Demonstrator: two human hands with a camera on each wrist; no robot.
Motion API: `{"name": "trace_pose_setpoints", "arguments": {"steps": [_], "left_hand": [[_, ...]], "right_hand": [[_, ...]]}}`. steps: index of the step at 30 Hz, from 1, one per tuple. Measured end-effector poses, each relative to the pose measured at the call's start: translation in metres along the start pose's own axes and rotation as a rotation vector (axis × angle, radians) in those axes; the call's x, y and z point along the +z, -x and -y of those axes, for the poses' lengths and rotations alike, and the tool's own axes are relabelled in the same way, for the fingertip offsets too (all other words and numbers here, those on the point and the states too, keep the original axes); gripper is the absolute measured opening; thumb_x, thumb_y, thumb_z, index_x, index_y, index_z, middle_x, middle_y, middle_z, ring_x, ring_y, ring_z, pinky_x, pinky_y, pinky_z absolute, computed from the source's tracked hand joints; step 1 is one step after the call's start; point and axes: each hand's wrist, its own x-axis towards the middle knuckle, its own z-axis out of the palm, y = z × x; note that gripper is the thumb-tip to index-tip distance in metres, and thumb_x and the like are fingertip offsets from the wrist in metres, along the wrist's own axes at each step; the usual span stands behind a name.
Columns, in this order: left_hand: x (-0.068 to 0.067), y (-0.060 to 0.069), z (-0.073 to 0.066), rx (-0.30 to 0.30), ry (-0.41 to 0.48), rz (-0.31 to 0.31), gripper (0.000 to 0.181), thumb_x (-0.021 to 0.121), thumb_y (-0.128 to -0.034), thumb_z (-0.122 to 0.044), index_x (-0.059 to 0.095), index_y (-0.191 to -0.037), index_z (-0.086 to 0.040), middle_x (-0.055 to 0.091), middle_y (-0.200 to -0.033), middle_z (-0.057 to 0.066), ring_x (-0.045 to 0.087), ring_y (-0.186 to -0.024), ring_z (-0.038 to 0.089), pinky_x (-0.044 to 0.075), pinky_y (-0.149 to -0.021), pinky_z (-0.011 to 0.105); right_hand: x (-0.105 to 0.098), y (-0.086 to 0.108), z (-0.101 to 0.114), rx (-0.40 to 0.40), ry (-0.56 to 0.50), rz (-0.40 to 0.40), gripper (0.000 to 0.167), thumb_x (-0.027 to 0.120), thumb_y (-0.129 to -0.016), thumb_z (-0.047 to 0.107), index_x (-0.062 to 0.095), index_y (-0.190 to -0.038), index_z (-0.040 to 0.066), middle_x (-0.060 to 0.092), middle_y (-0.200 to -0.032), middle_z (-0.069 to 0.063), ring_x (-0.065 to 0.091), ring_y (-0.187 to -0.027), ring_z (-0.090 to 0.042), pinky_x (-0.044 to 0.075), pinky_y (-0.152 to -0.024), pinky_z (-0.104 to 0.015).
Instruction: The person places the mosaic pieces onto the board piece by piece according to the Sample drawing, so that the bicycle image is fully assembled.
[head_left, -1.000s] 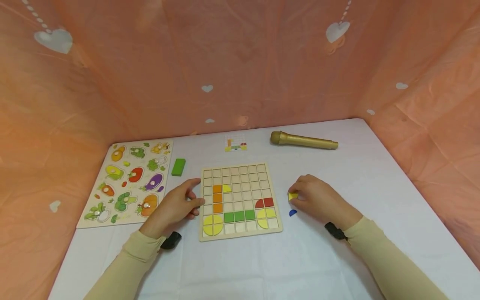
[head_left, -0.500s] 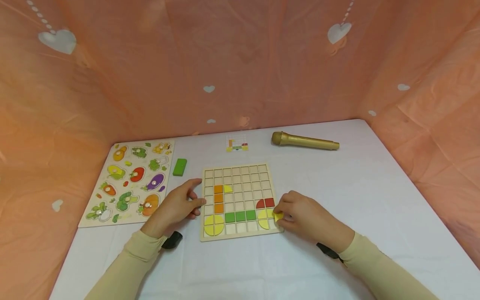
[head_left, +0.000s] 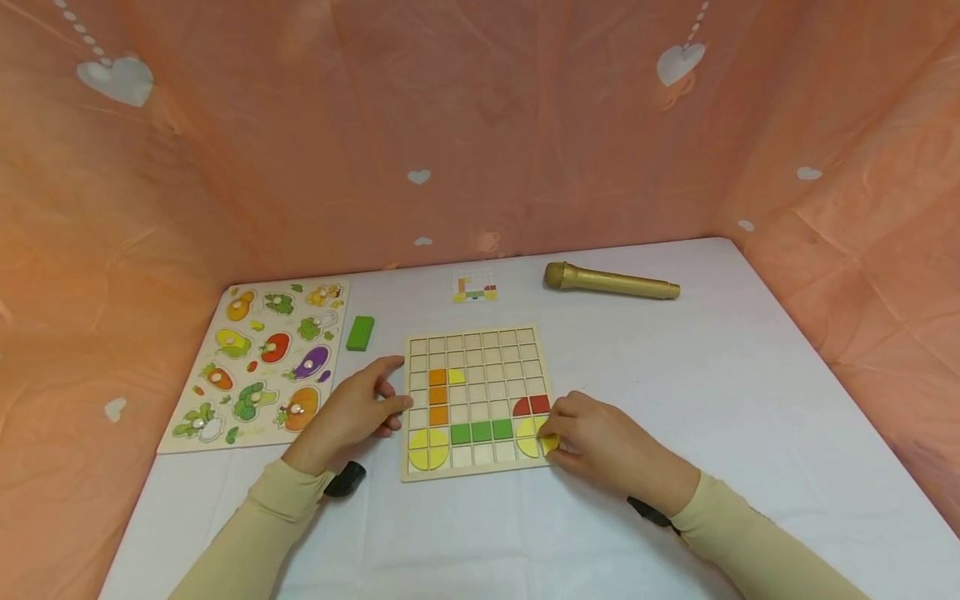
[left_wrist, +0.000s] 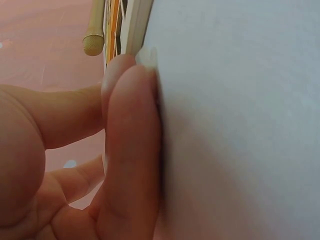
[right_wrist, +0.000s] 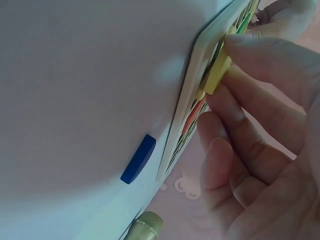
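Note:
A wooden grid board [head_left: 495,372] lies flat on the table, with orange, green, red and yellow pieces set in its cells. My right hand [head_left: 611,446] pinches a yellow quarter-circle piece [right_wrist: 217,75] between thumb and fingers at the board's near right corner. In the right wrist view that piece stands slightly tilted over its cell. My left hand [head_left: 345,421] touches the board's left edge with fingertips and thumb, the other fingers loosely bent. A blue curved piece [right_wrist: 138,159] lies on the table beside the board; my right hand hides it in the head view.
A vegetable puzzle board [head_left: 255,367] lies at the left, with a green block [head_left: 360,333] beside it. Behind the grid board is a small pattern card [head_left: 475,286]. A gold microphone [head_left: 611,281] lies at the back right. Orange curtains [head_left: 480,125] surround the table.
My right hand has picked the yellow piece off the table and carried it left to the board's near right corner cell. My left hand has stayed at the board's edge.

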Motion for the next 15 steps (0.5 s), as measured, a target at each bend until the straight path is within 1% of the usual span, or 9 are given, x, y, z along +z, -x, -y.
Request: {"name": "trace_pose_setpoints", "arguments": {"steps": [10, 15], "left_hand": [[0.0005, -0.0005, 0.0005, 0.019, -0.028, 0.001, 0.075, 0.077, -0.1021, -0.016, 0.038, -0.166, -0.019, 0.055, -0.114, 0.013, 0.068, -0.077, 0.019, 0.064, -0.069, 0.029], [0.0004, -0.0003, 0.0005, 0.016, -0.017, 0.000, 0.075, 0.077, -0.1019, -0.016, 0.038, -0.167, -0.019, 0.055, -0.114, 0.012, 0.068, -0.077, 0.019, 0.064, -0.068, 0.029]], "right_hand": [[0.0022, 0.0003, 0.0016, 0.009, 0.015, 0.003, 0.021, 0.090, -0.083, 0.008, 0.082, -0.101, 0.014, 0.067, -0.099, 0.006, 0.061, -0.092, -0.008, 0.058, -0.075, -0.022], [0.0009, 0.0011, 0.0005, -0.002, 0.016, -0.015, 0.023, 0.091, -0.082, 0.009, 0.082, -0.103, 0.013, 0.068, -0.100, 0.005, 0.062, -0.094, -0.010, 0.060, -0.077, -0.024]]}}
